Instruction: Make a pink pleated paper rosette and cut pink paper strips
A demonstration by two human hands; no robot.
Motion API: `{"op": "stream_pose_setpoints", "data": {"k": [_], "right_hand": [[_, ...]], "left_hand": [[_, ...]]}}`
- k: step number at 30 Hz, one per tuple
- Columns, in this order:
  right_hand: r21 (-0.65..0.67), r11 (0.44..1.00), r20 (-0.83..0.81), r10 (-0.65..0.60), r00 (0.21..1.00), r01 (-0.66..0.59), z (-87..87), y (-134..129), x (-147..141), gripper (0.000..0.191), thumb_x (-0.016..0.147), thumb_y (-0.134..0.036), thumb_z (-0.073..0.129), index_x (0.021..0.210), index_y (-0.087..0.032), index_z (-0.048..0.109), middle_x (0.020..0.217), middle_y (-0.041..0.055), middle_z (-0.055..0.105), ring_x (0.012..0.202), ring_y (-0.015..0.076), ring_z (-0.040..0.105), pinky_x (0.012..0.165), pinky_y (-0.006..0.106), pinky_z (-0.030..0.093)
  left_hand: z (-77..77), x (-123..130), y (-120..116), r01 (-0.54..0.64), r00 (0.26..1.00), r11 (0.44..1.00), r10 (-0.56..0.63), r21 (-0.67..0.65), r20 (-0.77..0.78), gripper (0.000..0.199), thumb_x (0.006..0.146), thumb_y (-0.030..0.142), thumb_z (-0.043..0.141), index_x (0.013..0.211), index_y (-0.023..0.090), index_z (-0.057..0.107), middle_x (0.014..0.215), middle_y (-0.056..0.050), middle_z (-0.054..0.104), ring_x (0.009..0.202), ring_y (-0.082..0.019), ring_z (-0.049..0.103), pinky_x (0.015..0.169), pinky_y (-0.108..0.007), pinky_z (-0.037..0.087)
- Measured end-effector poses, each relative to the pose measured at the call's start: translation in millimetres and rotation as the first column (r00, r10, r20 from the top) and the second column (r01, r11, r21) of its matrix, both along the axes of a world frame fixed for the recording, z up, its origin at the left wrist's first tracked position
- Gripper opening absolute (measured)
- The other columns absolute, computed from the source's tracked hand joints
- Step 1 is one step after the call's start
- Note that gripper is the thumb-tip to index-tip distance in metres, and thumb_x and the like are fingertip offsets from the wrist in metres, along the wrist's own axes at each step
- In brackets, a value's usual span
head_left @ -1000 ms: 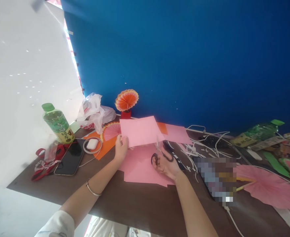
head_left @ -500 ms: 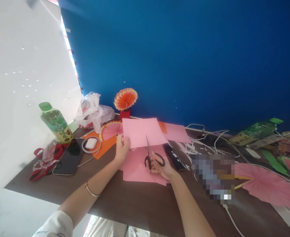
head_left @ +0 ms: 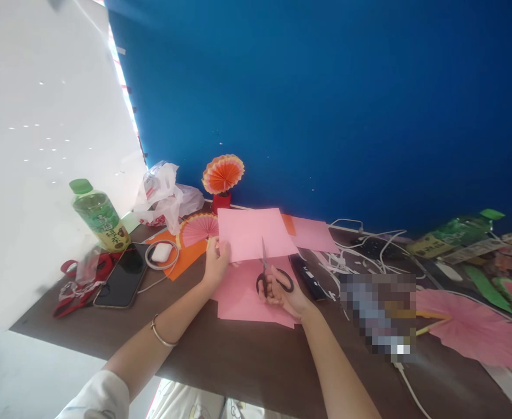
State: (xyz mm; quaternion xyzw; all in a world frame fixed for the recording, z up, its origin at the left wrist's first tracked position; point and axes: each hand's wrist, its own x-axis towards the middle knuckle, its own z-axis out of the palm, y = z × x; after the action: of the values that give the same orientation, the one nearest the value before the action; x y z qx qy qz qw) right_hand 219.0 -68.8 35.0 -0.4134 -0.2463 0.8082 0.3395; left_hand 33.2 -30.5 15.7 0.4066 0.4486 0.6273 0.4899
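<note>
My left hand (head_left: 216, 263) pinches the left edge of a pink sheet of paper (head_left: 249, 230), holding it raised and tilted above the desk. In my right hand (head_left: 280, 294) is a pair of black-handled scissors (head_left: 263, 265), with fingers in the loops. The blades point away from me and overlap the sheet near its lower middle; I cannot tell whether paper lies between them. Below, more pink paper (head_left: 251, 297) lies flat on the desk. Just left of my left hand are a pink pleated paper fan (head_left: 198, 228) and orange paper (head_left: 185, 260).
A green-capped bottle (head_left: 101, 218), a dark phone (head_left: 123, 279) and red straps (head_left: 79, 288) stand or lie left. Behind is an orange pleated paper flower (head_left: 223, 174). White cables (head_left: 382, 256), a blurred-out object (head_left: 376, 314) and a large pink fan (head_left: 478, 326) occupy the right side.
The scissor blades have swung slightly to the right and look closer together. Both hands and the raised pink sheet are nearly where they were.
</note>
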Motion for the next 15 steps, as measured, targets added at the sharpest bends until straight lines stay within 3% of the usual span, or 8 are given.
{"op": "stream_pose_setpoints", "data": {"k": [15], "right_hand": [[0.031, 0.999, 0.062, 0.006, 0.998, -0.008, -3.2, 1.1, 0.9, 0.034, 0.068, -0.048, 0.066, 0.065, -0.019, 0.048, 0.065, 0.0012, 0.054, 0.074, 0.0135, 0.058, 0.036, 0.014, 0.024]], "left_hand": [[0.5, 0.0, -0.8, 0.015, 1.000, 1.000, -0.015, 0.005, -0.007, 0.021, 0.080, 0.036, 0.051, 0.089, 0.020, 0.041, 0.061, 0.005, 0.050, 0.037, -0.008, 0.051, 0.038, -0.024, 0.048]]}}
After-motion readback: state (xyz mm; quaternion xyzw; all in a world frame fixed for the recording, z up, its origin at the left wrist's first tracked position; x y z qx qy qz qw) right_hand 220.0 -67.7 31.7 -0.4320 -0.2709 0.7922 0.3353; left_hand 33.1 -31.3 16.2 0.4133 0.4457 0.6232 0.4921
